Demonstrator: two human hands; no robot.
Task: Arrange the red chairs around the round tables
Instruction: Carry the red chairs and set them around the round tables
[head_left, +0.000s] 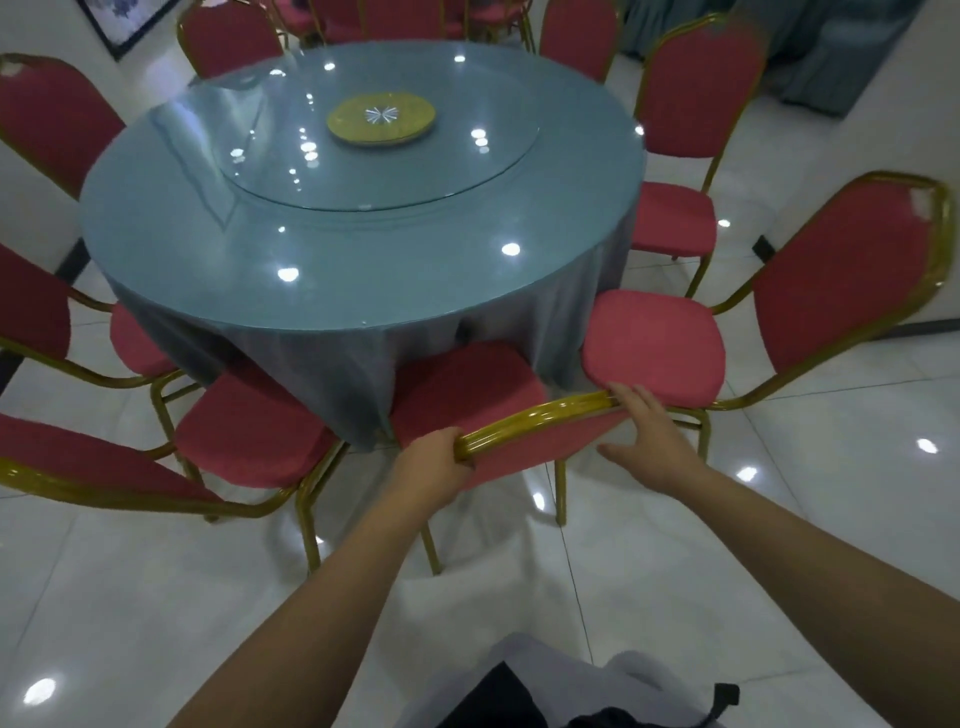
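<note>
Left hand (434, 462) gripped the chair (519, 457) by its gold top rail, right hand (644, 431) lay flat over the other end, thumb spread, seat against the table (363, 249).

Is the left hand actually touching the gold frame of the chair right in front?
Touching. The head view shows the left hand wrapped round the gold frame at the top corner of the chair backrest, with no gap.

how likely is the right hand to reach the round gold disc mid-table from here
Probably not: the right hand rests on the gold-framed red chair, arm stretched forward, and the round gold disc lies far across the blue-clothed table.
</note>
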